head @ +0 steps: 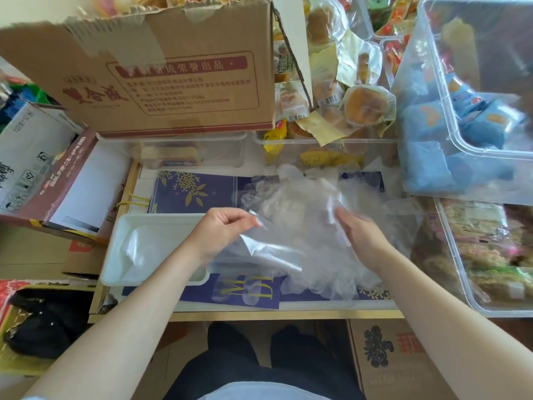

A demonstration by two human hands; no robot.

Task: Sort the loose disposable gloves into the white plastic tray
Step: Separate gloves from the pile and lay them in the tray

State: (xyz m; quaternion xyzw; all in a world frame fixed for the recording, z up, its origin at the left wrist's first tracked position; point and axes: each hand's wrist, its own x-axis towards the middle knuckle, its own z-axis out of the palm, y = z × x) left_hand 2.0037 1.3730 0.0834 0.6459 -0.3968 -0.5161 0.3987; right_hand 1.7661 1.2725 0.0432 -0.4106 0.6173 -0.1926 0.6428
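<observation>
A heap of clear disposable gloves [302, 203] lies on a dark blue printed sheet in the middle of the low table. My left hand [223, 230] pinches the edge of one clear glove [271, 252] that hangs between both hands. My right hand [356, 230] grips the same glove's other side, fingers curled into the plastic. To the left stands the white plastic tray [127, 226], with at least one clear glove [138, 249] lying inside it. My left forearm crosses the tray's near right corner.
A big cardboard box [161, 73] rests on clear bins of packaged pastries behind the table. Clear tubs of blue packets [473, 116] and snacks [490, 255] crowd the right. Boxes [43, 174] and a black bag [43, 321] sit at left. My knees are under the table's front edge.
</observation>
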